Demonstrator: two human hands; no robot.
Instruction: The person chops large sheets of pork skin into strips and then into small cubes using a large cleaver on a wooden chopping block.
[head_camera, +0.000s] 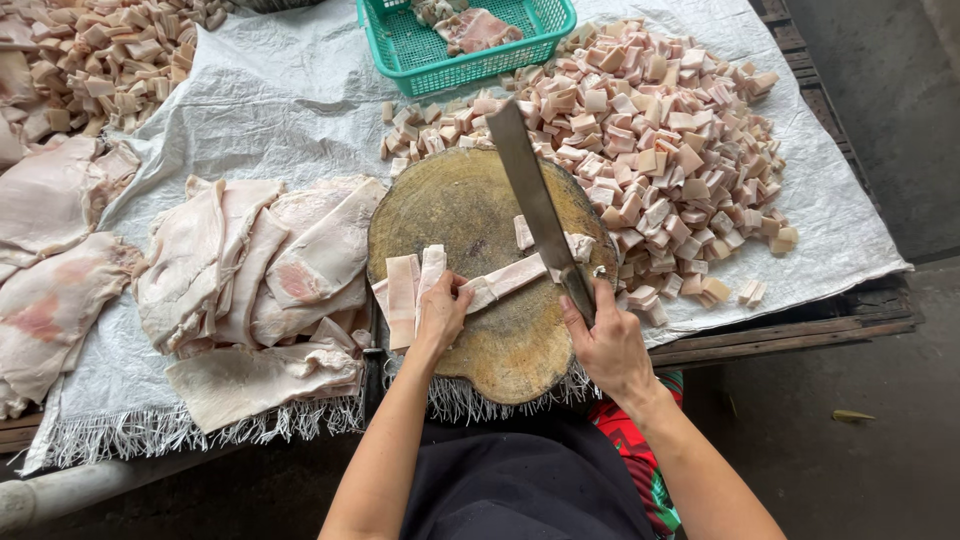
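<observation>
My left hand (440, 312) is pressed down on a strip of pork fat (512, 277), fingers curled over its near end, pinning it flat to the round wooden chopping block (470, 205). My right hand (607, 345) is closed tight round the handle of the cleaver (535, 205), whose long blade points off toward 11 o'clock, its edge lying across the far end of that same strip. I read this as the dicing step: the strip is lined up crosswise under the blade, and a couple of cut cubes (524, 231) lie just beside the blade on the block.

Just left of my left hand, three or four more trimmed strips (408, 285) lie side by side at the block's 8 o'clock edge, waiting. Further out at 9 o'clock is a heap of uncut fat slabs (255, 260) on the white woven sheet (290, 100). At 1 to 3 o'clock from the block spreads the big pile of finished cubes (670, 150), touching the block's far rim. A green plastic basket (540, 25) sits at 12 o'clock with a few pieces in it, and another cube pile (100, 60) lies well apart at 10 o'clock.

As I judge it, the next chop calls for the blade to come down square across the strip, with my left fingertips kept tucked back from the edge, since they sit near the cutting line
</observation>
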